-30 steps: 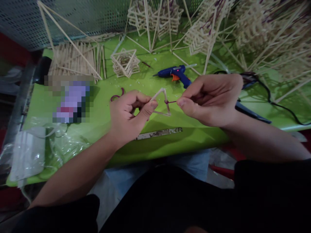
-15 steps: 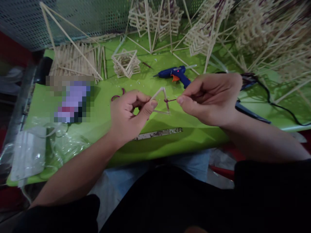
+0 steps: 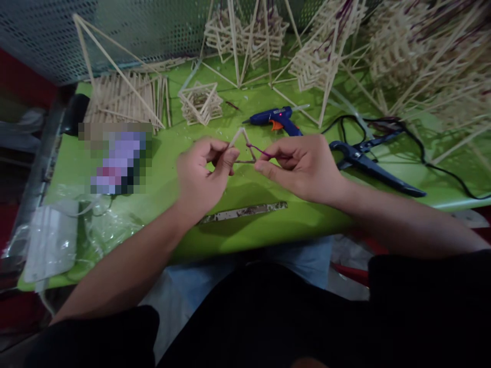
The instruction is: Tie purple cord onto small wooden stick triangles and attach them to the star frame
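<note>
My left hand pinches a small triangle of thin wooden sticks above the green table. A purple thread runs from the triangle's right side to my right hand, whose fingers are closed on it. Both hands hover just over the table's middle, close together. A flat wooden strip lies on the table below them.
A blue glue gun lies behind the hands, dark scissors and a black cable to the right. Stick frames and stacks fill the back and right. Loose sticks and clear plastic bags sit at left.
Both hands moved slightly forward and lower with the triangle. My right hand has shifted left, uncovering the scissors, and the thread now arcs from the triangle.
</note>
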Available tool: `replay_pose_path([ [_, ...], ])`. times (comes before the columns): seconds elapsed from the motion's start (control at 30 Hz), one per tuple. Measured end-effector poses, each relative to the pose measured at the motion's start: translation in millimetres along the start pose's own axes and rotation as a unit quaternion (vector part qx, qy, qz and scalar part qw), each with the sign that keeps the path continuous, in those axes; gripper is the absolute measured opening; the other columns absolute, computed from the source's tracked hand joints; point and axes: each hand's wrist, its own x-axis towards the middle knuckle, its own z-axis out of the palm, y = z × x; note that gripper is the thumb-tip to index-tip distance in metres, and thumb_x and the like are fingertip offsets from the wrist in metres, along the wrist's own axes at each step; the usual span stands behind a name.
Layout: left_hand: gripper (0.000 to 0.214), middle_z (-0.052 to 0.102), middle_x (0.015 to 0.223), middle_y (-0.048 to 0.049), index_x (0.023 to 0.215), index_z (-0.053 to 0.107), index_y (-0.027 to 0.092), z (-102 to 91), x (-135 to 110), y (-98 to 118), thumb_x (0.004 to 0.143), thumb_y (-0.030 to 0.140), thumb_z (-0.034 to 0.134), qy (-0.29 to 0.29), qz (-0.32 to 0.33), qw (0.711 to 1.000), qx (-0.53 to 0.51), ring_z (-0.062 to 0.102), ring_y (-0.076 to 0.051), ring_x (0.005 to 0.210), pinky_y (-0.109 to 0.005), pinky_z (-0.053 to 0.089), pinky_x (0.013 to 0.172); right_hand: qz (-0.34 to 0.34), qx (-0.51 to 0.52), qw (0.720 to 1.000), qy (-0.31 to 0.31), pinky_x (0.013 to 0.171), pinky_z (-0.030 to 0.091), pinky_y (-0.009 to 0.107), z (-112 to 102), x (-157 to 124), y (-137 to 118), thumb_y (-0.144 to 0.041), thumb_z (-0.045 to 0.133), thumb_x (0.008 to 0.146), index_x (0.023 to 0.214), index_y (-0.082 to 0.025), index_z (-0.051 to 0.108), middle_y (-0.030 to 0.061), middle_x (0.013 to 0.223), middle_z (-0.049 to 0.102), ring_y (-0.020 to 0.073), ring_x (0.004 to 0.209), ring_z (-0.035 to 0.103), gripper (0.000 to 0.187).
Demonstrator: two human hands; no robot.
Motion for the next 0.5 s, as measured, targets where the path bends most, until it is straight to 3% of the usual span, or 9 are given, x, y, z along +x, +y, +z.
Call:
replay_pose_path([
  [0.1,0.033,0.078,0.077,-0.0004,0.097,0.078,0.025,-0.2,-2.2,-5.0,0.11,0.054,0.084,0.001,0.014,0.999,0.035,0.074,-0.017,0.063,-0.03,0.057,0.06,-0.025,-0.025,0.999,-0.015,0.051,0.023,0.03,4.6,-1.0,6.2,-0.031,0.09,0.097,0.09,-0.019,0.078,-0.0099,0.06,0.039,0.0088,0.055,0.028,0.018],
  [0.2,0.03,0.081,0.084,-0.0015,0.098,0.077,0.024,-1.4,-0.9,-8.6,0.111,0.05,0.084,0.025,0.031,0.998,0.051,0.08,-0.018,0.073,-0.03,0.059,0.065,-0.05,-0.036,0.997,-0.043,0.06,0.04,0.031,1.4,1.3,13.2,-0.037,0.092,0.098,0.091,-0.021,0.077,-0.004,0.069,0.06,0.0119,0.061,0.047,0.023],
  [0.27,0.028,0.082,0.088,-0.0018,0.1,0.076,0.025,-2.0,2.5,-12.0,0.11,0.049,0.086,0.058,0.052,0.996,0.051,0.08,-0.018,0.076,-0.031,0.06,0.067,-0.06,-0.023,0.998,-0.009,0.073,0.052,0.035,-3.7,5.3,15.1,-0.043,0.096,0.095,0.095,-0.022,0.079,0.0031,0.088,0.072,0.0176,0.077,0.061,0.027],
  [0.37,0.03,0.079,0.086,-0.0002,0.102,0.074,0.027,-1.6,7.4,-19.3,0.111,0.053,0.085,0.108,0.106,0.988,0.039,0.076,-0.016,0.071,-0.03,0.059,0.063,-0.032,0.095,0.99,0.099,0.079,0.058,0.038,-12.1,13.4,10.6,-0.046,0.097,0.092,0.098,-0.027,0.077,0.0059,0.098,0.071,0.0228,0.088,0.063,0.029],
  [0.43,0.03,0.078,0.088,0.0002,0.107,0.074,0.028,-0.8,7.8,-23.4,0.113,0.056,0.081,0.119,0.145,0.982,0.039,0.075,-0.015,0.069,-0.029,0.059,0.061,0.046,0.258,0.956,0.132,0.07,0.055,0.035,-16.4,18.0,3.4,-0.044,0.091,0.092,0.093,-0.029,0.071,0.0042,0.094,0.066,0.0216,0.083,0.057,0.025],
  [0.5,0.03,0.081,0.094,-0.001,0.117,0.075,0.028,-0.6,5.2,-25.4,0.116,0.058,0.076,0.115,0.173,0.976,0.061,0.078,-0.016,0.071,-0.03,0.063,0.062,0.132,0.423,0.888,0.122,0.062,0.05,0.03,-18.8,20.7,-4.3,-0.039,0.085,0.085,0.09,-0.027,0.066,0.0027,0.094,0.062,0.0183,0.077,0.052,0.023],
])
